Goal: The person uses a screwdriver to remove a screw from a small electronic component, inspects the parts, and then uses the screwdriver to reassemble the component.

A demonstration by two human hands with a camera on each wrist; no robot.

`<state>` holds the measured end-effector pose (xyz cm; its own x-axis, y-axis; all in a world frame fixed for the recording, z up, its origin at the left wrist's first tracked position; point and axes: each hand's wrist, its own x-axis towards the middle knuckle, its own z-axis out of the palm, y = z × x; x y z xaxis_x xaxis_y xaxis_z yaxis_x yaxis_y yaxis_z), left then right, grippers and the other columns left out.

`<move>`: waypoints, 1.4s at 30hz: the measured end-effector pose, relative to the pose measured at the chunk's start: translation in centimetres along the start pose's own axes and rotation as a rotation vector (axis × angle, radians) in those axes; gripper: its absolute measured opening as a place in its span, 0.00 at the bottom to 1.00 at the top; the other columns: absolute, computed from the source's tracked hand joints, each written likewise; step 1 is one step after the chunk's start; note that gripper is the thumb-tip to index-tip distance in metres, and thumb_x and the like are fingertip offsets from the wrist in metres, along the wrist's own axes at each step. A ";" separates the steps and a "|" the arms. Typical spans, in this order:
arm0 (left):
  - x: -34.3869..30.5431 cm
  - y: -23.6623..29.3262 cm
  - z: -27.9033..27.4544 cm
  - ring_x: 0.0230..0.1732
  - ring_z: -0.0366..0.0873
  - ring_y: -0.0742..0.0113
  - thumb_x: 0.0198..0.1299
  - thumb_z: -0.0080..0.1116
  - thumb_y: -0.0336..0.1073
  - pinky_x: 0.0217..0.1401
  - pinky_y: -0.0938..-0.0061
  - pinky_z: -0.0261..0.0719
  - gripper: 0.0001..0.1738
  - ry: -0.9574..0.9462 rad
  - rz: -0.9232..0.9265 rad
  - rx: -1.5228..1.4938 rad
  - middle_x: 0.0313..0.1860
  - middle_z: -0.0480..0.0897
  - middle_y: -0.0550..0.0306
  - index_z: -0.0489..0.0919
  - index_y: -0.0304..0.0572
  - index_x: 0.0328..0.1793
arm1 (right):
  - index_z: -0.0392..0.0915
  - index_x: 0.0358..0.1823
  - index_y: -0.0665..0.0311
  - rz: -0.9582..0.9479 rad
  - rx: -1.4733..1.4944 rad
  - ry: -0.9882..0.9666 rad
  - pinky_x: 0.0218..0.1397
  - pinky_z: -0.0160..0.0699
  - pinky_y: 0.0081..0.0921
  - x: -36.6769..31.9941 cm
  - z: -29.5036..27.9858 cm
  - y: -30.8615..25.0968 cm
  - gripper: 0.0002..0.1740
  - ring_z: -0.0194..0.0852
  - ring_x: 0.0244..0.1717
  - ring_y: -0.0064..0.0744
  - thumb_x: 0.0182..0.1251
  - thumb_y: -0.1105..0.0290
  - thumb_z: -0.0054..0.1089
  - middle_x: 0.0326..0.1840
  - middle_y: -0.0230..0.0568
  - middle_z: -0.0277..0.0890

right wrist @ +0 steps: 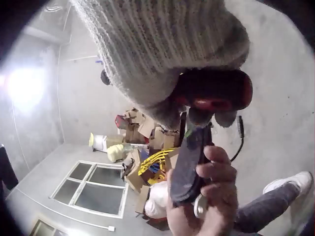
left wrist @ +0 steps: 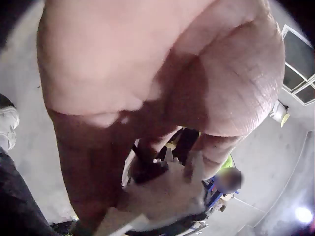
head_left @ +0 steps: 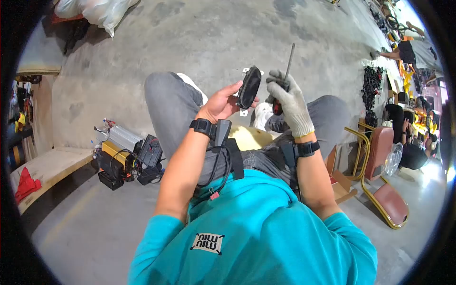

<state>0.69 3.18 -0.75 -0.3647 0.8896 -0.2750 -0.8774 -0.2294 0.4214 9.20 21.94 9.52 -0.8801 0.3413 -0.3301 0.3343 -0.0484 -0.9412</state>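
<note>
My bare left hand grips a long dark oval part that has pale metal tabs at its ends, held above the lap. Fingers wrap one side of the same dark part in the right wrist view. In my gloved right hand is a screwdriver, its shaft pointing up and away and its red and black handle inside the curled fingers. The two hands are close together, the screwdriver tip clear of the part. In the left wrist view, my palm covers most of the held part.
A yellow surface lies between the legs. Electrical boxes stand on the floor at left beside a wooden bench with a red cloth. Chairs with brown pads and an open carton are at right. Other people are at far right.
</note>
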 end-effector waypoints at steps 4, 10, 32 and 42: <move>-0.1 -0.3 0.6 0.33 0.85 0.60 0.76 0.40 0.55 0.37 0.68 0.85 0.30 -0.116 -0.090 0.083 0.44 0.85 0.40 0.73 0.34 0.63 | 0.69 0.67 0.69 0.005 0.014 -0.056 0.41 0.77 0.21 0.6 -1.2 0.6 0.31 0.75 0.38 0.21 0.66 0.62 0.61 0.48 0.39 0.77; -1.5 2.2 3.2 0.31 0.86 0.62 0.73 0.35 0.65 0.34 0.72 0.85 0.39 -0.102 -0.122 0.236 0.42 0.85 0.38 0.70 0.34 0.68 | 0.75 0.60 0.69 0.059 0.001 -0.303 0.36 0.76 0.18 0.3 -3.0 0.5 0.26 0.74 0.30 0.19 0.62 0.63 0.64 0.40 0.35 0.79; -0.2 0.7 6.1 0.66 0.74 0.56 0.77 0.31 0.59 0.70 0.58 0.71 0.32 0.236 0.401 0.139 0.67 0.75 0.48 0.68 0.43 0.71 | 0.73 0.53 0.65 0.522 0.806 -0.326 0.37 0.89 0.33 -1.4 1.4 3.5 0.16 0.82 0.31 0.31 0.70 0.64 0.61 0.41 0.39 0.80; 0.2 1.2 1.9 0.61 0.78 0.47 0.76 0.37 0.57 0.64 0.56 0.78 0.31 0.280 0.354 0.075 0.59 0.79 0.42 0.71 0.37 0.66 | 0.72 0.48 0.68 0.583 0.401 -0.350 0.30 0.84 0.27 -0.6 0.4 3.4 0.14 0.77 0.28 0.26 0.72 0.65 0.59 0.38 0.41 0.77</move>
<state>0.18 3.78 1.30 -0.7174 0.6181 -0.3215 -0.6622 -0.4616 0.5902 10.76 21.15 6.50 -0.6773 -0.1551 -0.7192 0.6861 -0.4860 -0.5413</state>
